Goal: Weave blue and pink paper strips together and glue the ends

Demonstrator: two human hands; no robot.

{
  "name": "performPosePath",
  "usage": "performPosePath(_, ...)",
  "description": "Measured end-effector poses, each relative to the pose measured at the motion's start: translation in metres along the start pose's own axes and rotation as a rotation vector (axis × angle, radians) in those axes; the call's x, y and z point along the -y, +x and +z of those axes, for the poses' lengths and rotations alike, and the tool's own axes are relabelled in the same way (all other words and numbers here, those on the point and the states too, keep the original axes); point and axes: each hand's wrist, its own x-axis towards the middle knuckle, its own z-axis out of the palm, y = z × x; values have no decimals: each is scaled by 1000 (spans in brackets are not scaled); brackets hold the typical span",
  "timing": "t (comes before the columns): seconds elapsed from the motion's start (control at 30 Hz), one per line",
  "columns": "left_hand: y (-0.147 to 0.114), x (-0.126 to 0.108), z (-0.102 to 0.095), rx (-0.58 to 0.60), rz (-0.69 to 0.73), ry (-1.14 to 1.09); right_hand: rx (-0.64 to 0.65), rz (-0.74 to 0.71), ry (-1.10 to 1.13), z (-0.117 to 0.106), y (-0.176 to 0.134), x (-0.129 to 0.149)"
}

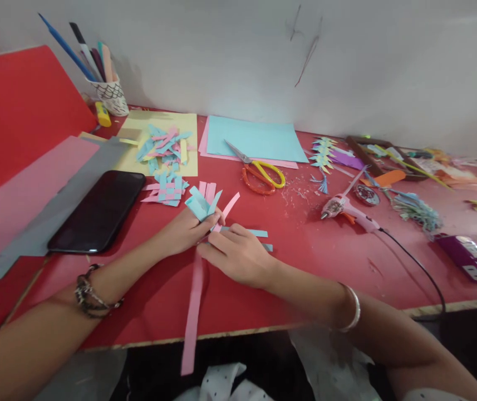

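Both hands meet at the middle of the red table over crossing pink and light blue paper strips (198, 204). My left hand (186, 229) is closed on the strips, thumb on top, with blue and pink ends sticking up past its fingers. My right hand (238, 253) pinches at the same bundle, by a pink strip (232, 206) that slants up to the right. A long pink strip (193, 312) hangs down from between the hands over the table's front edge. Just behind my left hand lies a woven pink-and-blue paper piece (170, 189). My palms hide the bundle's centre.
Left stands a black phone (98, 211). Behind are a pile of folded strips (165, 146) on yellow paper, blue sheets (259, 136) and scissors (259, 172). To the right lie a pink glue gun (349, 211) with its cord, a purple power strip (466, 259) and a tray (388, 159).
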Motion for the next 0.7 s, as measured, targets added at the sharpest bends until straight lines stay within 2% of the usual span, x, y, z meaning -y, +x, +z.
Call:
performPosePath(0.23,0,-3,-1,-54,-6,-34,28,-44,-46,-3,0,-6)
performPosePath(0.47,1,-6,-2,-88,-60,-66,-12,-98,-127,-1,5,-9)
performPosePath(0.7,1,-4,-1,-79,-82,-75,-29,-115,-158,0,9,-11)
